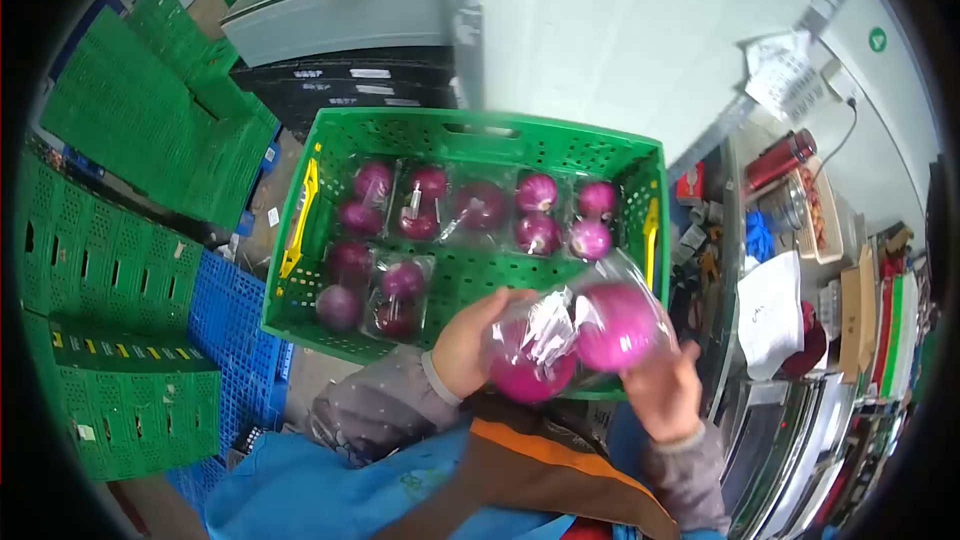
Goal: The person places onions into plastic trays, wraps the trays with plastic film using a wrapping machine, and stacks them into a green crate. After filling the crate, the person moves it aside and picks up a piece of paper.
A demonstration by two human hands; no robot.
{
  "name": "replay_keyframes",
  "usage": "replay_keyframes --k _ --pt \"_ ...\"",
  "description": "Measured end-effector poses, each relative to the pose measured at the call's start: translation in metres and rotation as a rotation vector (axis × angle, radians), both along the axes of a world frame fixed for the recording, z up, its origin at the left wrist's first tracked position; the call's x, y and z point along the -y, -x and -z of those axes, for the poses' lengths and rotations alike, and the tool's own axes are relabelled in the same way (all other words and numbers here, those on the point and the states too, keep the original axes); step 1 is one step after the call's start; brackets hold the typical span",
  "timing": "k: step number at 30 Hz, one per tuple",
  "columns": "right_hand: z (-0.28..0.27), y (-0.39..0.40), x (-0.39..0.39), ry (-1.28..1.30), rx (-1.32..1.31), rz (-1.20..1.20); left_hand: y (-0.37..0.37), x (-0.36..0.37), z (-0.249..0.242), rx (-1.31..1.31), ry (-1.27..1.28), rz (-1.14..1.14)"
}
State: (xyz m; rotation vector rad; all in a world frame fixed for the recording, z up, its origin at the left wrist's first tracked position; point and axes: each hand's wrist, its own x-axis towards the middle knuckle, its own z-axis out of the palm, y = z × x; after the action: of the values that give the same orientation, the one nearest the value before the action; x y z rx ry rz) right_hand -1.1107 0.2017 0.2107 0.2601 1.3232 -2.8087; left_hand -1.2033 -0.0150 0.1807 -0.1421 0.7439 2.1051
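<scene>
A clear plastic pack of two red onions (617, 328) is held up between my hands, over the near right part of a green crate (400, 118). My left hand (468, 345) grips the pack's left end, its fingers partly hidden behind the onion. At the right end, my right hand (665, 395) supports the pack from below and is blurred. Inside the crate, wrapped packs of red onions (538, 214) stand in a row along the far side. Another pack (402, 298) lies in the near left part, beside more onions (340, 306).
Stacked green crates (125, 240) and blue plastic pallets (232, 315) stand to the left. A bench at right carries a red flask (780, 158), a white basket (822, 210) and paper sheets (770, 315). A white panel (640, 30) rises behind the crate.
</scene>
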Motion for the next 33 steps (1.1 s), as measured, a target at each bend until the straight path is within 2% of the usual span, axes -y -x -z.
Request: replay_keyframes --k 1,3,5,6,7,9,10,11,13,15,17,19,22,23,24,25,26,27,28,29,30,31,33 --pt "0.026 0.020 0.008 -0.094 -0.049 -0.026 0.001 0.008 0.005 0.284 -0.042 -0.154" --pt "0.042 0.073 0.044 -0.069 0.201 -0.003 0.003 0.016 0.019 0.304 -0.007 -0.225" --pt "0.055 0.114 0.059 0.114 0.415 -0.236 0.002 0.025 0.061 -0.007 0.273 -0.290" --pt "0.067 0.126 0.067 0.042 0.553 -0.242 0.003 0.035 0.069 0.133 0.419 -0.285" --pt "0.094 0.132 0.071 0.110 0.524 -0.297 0.008 0.045 0.064 0.129 0.410 -0.297" --pt "0.133 0.131 0.079 0.124 0.560 -0.362 0.014 0.071 0.055 -0.150 0.594 -0.088" --pt "0.148 0.127 0.085 0.100 0.537 -0.367 0.016 0.088 0.062 -0.061 0.579 -0.166" --pt "0.161 0.124 0.094 0.021 0.623 -0.301 0.021 0.101 0.055 -0.047 0.575 -0.170" --pt "0.182 0.119 0.113 -0.029 0.631 -0.234 0.038 0.122 0.032 -0.033 0.438 -0.329" --pt "0.222 0.121 0.130 0.025 0.620 -0.259 0.047 0.137 0.023 -0.070 0.439 -0.322" --pt "0.226 0.122 0.129 0.088 0.615 -0.279 0.053 0.139 0.020 -0.101 0.446 -0.307" --pt "0.223 0.127 0.118 -0.907 0.569 -0.477 0.058 0.136 0.017 -0.161 0.541 -0.228" --pt "0.218 0.120 0.111 -0.611 0.774 -0.583 0.066 0.118 0.008 -0.292 0.588 -0.099" --pt "0.226 0.119 0.120 -0.551 0.731 -0.633 0.072 0.100 0.006 -0.369 0.571 -0.007" --pt "0.272 0.121 0.122 -1.174 0.348 -1.091 0.074 0.082 0.002 -0.452 0.561 0.018" --pt "0.237 0.127 0.146 -0.486 0.705 -0.580 0.077 0.063 0.003 -0.504 0.508 0.112" --pt "0.287 0.133 0.172 0.185 0.255 -0.475 0.073 0.047 0.004 -0.452 0.441 0.136" --pt "0.325 0.128 0.177 -0.457 -0.082 -0.347 0.073 0.030 -0.008 -0.521 0.546 0.254" --pt "0.337 0.127 0.166 -1.106 -0.346 -0.239 0.070 0.007 -0.011 -0.558 0.480 0.300" --pt "0.234 0.119 0.140 -1.111 -0.119 -0.377 0.065 -0.015 -0.015 -0.601 0.446 0.375" --pt "0.190 0.107 0.123 -1.317 0.107 -0.446 0.058 -0.037 -0.019 -0.652 0.394 0.435" --pt "0.138 0.085 0.095 -1.374 0.012 -0.349 0.048 -0.057 -0.025 -0.703 0.356 0.492" --pt "0.088 0.033 0.038 -1.323 -0.294 0.017 0.022 -0.104 -0.038 -0.745 0.264 0.583"
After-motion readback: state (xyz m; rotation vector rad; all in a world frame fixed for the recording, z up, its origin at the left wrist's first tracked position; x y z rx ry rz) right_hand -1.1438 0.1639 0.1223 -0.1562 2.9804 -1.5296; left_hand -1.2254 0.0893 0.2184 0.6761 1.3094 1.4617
